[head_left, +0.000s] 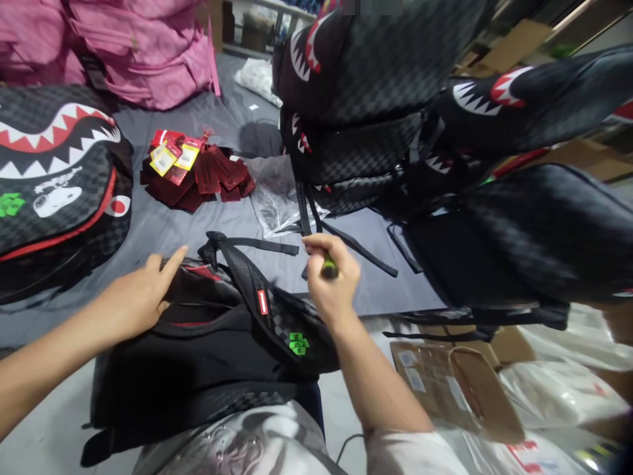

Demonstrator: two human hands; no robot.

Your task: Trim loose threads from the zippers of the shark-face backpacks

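Near the middle in the head view, a black backpack (pixel 198 356) lies at the near edge of the grey-covered table (pixel 386 284), its mouth gaping toward the left; the left hand (pixel 141 297) is half open at that mouth, index finger stretched out, seemingly resting on the edge rather than closed round it; the right hand (pixel 333 277) is curled firmly round a small yellow-green and dark object (pixel 329 266), its kind unclear, above the shoulder strap (pixel 277 307) with the green patch; whether its fingertips also pinch something fine, I cannot tell. The loose strap end (pixel 262 247) lies just to the left of that hand; red tags (pixel 198 173) are heaped far left, beside a clear plastic bag (pixel 277 198). By my judgement, the step in hand is close work, one hand steadying the backpack and the other keeping the object ready; moving closer to the strap calls for a steady left hand and care around the webbing.
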